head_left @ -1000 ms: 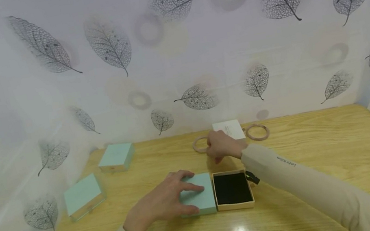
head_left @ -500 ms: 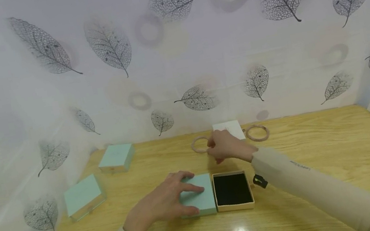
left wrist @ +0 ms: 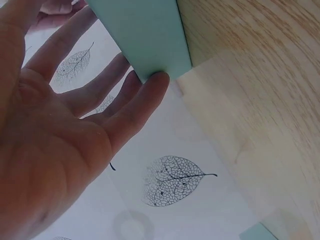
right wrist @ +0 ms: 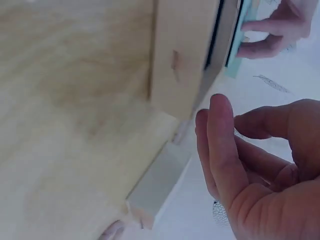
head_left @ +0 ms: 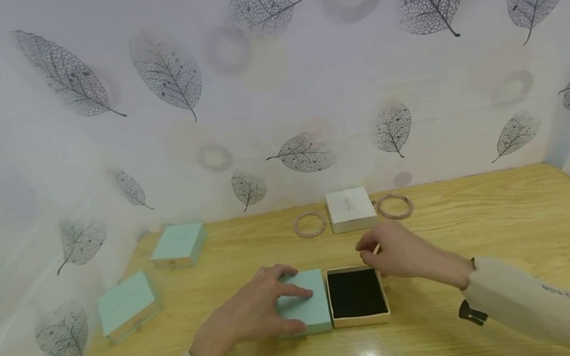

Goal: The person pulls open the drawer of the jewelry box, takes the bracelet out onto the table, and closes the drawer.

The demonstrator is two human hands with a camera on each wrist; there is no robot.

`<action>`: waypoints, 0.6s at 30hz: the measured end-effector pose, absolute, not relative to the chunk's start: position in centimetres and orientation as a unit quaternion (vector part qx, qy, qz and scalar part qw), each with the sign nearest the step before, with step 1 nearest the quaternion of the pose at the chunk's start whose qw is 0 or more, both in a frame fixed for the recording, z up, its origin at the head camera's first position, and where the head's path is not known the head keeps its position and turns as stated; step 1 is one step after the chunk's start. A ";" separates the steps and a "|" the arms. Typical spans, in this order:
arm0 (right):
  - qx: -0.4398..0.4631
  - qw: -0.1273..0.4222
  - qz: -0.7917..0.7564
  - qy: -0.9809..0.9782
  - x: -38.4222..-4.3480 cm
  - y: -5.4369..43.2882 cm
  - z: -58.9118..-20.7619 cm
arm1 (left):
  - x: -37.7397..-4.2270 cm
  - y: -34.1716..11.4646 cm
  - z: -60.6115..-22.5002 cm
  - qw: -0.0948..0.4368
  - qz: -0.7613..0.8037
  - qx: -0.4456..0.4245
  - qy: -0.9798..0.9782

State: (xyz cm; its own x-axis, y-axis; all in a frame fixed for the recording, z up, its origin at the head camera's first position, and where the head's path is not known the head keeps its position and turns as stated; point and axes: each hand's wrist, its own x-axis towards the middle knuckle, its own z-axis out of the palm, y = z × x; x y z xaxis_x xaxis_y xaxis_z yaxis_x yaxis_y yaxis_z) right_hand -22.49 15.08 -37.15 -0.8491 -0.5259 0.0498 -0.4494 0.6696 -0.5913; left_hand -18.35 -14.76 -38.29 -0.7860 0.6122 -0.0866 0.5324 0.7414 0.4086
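The left hand (head_left: 246,313) is spread, its fingers and thumb resting on the mint-green box (head_left: 310,311), which lies on the surface (head_left: 500,229). The right hand (head_left: 402,252) is half curled, with a gap between thumb and fingers, near the far right corner of the black-lined drawer (head_left: 357,294), just beside this box; if it touches, I cannot tell

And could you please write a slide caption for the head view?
A left hand on a green box; an empty right hand near the black-lined tray.

Head view looks down; closer wrist views share the table (head_left: 498,217).
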 end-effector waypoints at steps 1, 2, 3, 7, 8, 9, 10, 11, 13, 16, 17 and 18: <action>-0.259 0.060 -0.307 0.914 -22.1 15.5 -37.4 | -18.4 -14.8 -38.3 0.106 0.183 0.310 0.927; -0.250 0.060 -0.304 0.917 -21.7 15.9 -37.6 | -18.4 -14.8 -38.4 0.104 0.182 0.311 0.927; -0.241 0.059 -0.302 0.921 -21.4 16.2 -37.9 | -18.4 -14.7 -38.4 0.102 0.180 0.312 0.927; -0.202 0.093 -0.323 0.920 -20.2 17.5 -38.9 | -18.5 -14.6 -38.4 0.099 0.176 0.314 0.928; -0.191 0.107 -0.339 0.915 -19.9 17.7 -39.1 | -18.5 -14.6 -38.4 0.098 0.174 0.315 0.928; -0.181 0.121 -0.360 0.907 -19.7 17.8 -39.3 | -18.5 -14.6 -38.4 0.097 0.172 0.316 0.928; -0.169 0.137 -0.384 0.897 -19.6 18.0 -39.5 | -18.5 -14.6 -38.4 0.096 0.171 0.317 0.928; -0.160 0.150 -0.407 0.887 -19.4 18.1 -39.7 | -18.5 -14.6 -38.4 0.094 0.169 0.318 0.928; -0.137 0.174 -0.454 0.863 -19.1 18.1 -40.1 | -18.5 -14.6 -38.3 0.090 0.167 0.320 0.928; -0.109 0.195 -0.497 0.838 -18.8 18.0 -40.5 | -18.6 -14.6 -38.3 0.089 0.165 0.322 0.928; -0.102 0.199 -0.504 0.834 -18.7 18.0 -40.7 | -18.6 -14.6 -38.3 0.089 0.165 0.323 0.928; -0.095 0.203 -0.512 0.829 -18.6 17.9 -40.8 | -18.6 -14.6 -38.3 0.088 0.164 0.324 0.928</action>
